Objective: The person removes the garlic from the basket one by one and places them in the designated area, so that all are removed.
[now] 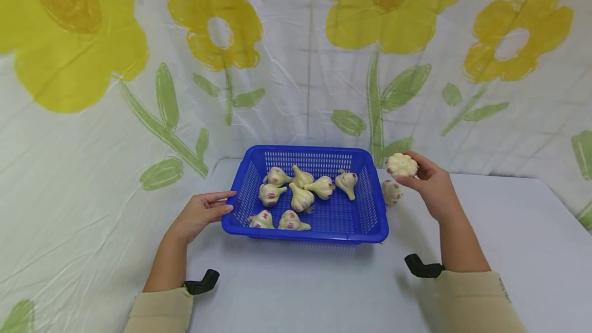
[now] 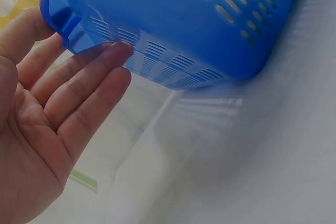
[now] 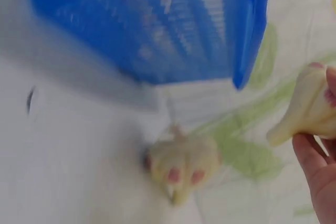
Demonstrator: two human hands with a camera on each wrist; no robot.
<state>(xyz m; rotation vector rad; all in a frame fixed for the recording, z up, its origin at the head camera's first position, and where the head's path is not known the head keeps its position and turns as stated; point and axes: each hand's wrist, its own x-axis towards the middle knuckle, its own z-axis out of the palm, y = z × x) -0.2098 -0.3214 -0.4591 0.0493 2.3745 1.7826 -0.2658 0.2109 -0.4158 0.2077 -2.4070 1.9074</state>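
Note:
At the left end of the blue plastic basket (image 1: 305, 237), my left hand (image 1: 199, 215) holds the rim between thumb and fingers. The left wrist view shows the other fingers (image 2: 86, 85) stretched along the basket's outer wall. Inside the basket lie several garlic bulbs (image 1: 302, 197), white with purple marks. My right hand (image 1: 432, 184) pinches a garlic bulb (image 1: 401, 165) by its sides, raised just off the basket's right rim, its round base turned toward the head camera. Under it, against the basket's right side, another garlic bulb (image 1: 391, 192) rests on the table.
The basket stands on a white-covered table (image 1: 296, 292). Behind it hangs a white curtain (image 1: 287, 91) printed with yellow flowers and green leaves. Black wrist mounts (image 1: 202, 282) sit at both sleeve cuffs.

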